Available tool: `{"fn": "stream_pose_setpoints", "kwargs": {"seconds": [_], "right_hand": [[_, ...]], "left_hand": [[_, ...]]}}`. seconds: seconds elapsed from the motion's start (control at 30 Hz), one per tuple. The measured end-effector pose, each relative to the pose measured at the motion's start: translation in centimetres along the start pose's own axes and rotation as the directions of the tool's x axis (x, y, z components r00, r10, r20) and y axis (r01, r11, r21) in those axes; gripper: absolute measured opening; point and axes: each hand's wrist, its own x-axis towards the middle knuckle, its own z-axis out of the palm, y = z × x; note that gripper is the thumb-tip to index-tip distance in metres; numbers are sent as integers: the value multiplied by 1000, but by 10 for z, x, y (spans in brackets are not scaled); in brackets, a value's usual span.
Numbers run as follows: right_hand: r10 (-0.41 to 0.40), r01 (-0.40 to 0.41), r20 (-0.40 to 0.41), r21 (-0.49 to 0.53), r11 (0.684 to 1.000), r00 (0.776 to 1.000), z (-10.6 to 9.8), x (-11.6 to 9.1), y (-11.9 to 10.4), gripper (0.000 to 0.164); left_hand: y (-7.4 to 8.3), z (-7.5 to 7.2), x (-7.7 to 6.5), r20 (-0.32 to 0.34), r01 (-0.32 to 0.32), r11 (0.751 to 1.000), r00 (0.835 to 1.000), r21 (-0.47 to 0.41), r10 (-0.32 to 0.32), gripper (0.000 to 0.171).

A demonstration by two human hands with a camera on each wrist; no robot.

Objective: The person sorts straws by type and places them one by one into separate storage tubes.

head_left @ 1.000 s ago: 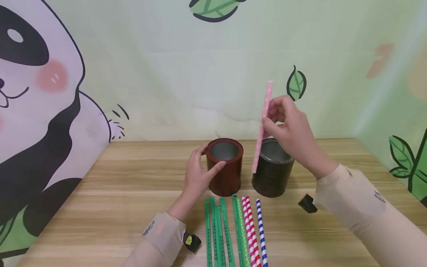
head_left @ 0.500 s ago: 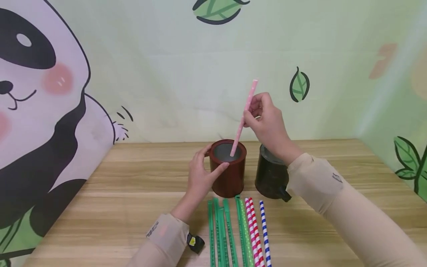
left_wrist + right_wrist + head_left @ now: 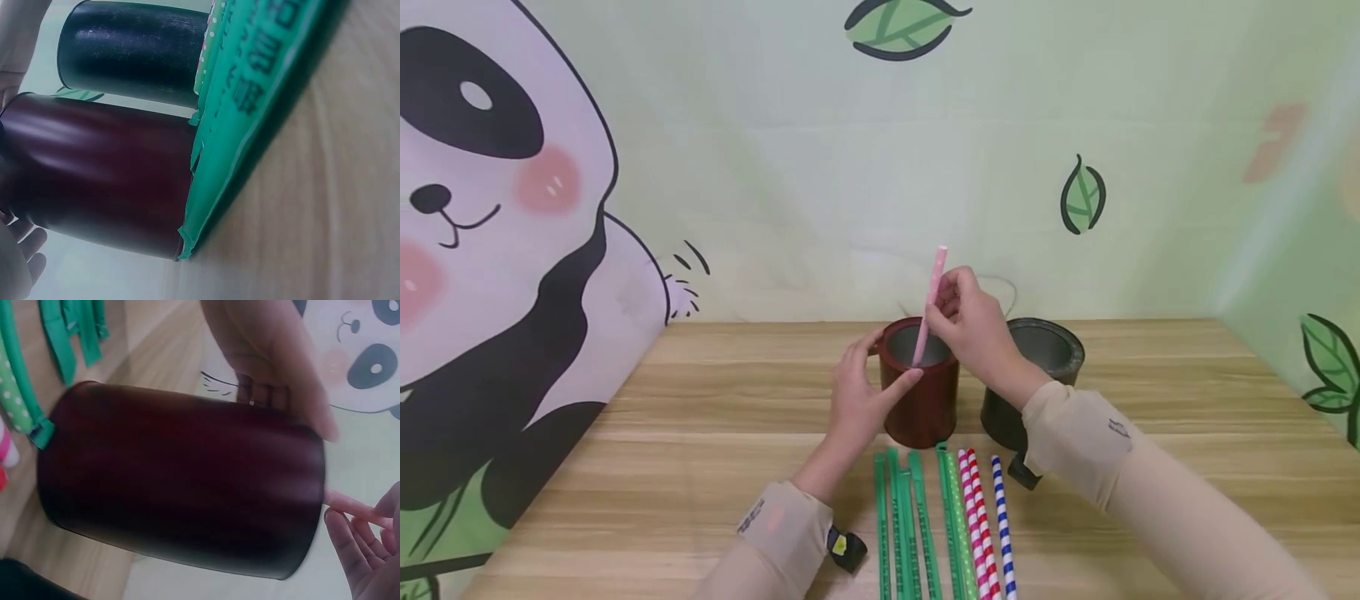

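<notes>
A pink straw with pale dots (image 3: 937,271) is pinched between the thumb and fingers of my right hand (image 3: 976,325) in the head view. It leans slightly, its lower end inside the mouth of the dark red-brown cup (image 3: 922,417). My left hand (image 3: 859,392) grips this cup from the left, thumb at the front of the rim and fingers round the far side. In the right wrist view, the straw (image 3: 350,503) enters at the cup's mouth, while the left hand (image 3: 269,350) holds the cup's side.
To the right stands a black cup (image 3: 1000,421), partly behind my right wrist. Before the cups lie several green-wrapped straws (image 3: 882,525), a green dotted straw (image 3: 961,508), magenta-striped (image 3: 972,508) and red-striped straws (image 3: 983,521), and a blue-striped straw (image 3: 1003,525) on the wooden table (image 3: 700,467).
My right hand has carried the pink straw left from beside the black cup to the red-brown cup, then lowered its end further inside. The left hand keeps its grip on the cup.
</notes>
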Motion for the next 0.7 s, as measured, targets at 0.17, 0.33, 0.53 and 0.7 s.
{"fn": "stream_pose_setpoints", "kwargs": {"seconds": [0.17,0.33,0.53,0.7], "right_hand": [[4,-4,28,-15,1000,1000,9,-3,6,29],[10,-7,65,-33,999,998,15,-3,8,27],[11,5,162,-101,995,987,20,0,6,25],[44,-2,232,-178,984,972,22,2,5,22]], "left_hand": [[0,1,-1,7,2,1000,1000,-4,-2,76],[1,1,-1,17,15,1000,1000,-16,-14,77],[1,0,-1,17,13,1000,1000,-5,-13,76],[0,0,-2,29,27,1000,999,-2,-27,77]]}}
